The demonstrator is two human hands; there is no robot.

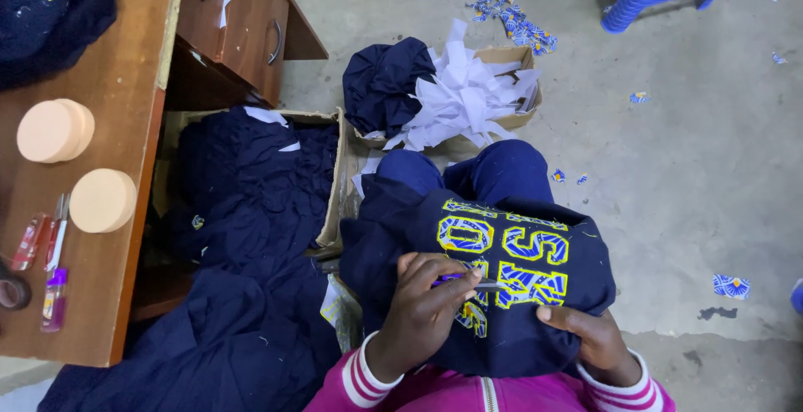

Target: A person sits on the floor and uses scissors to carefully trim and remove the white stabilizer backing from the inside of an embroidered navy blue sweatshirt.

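- While the navy garment [502, 295] lies across the lap, its yellow-edged blue patterned letters are turned up.
- A cardboard box [510, 56] of white paper scraps is seen ahead on the floor.
- A thin tool [485, 285] is pinched by the left hand [422, 312] over the letters.
- The garment's edge is gripped by the right hand [590, 337].
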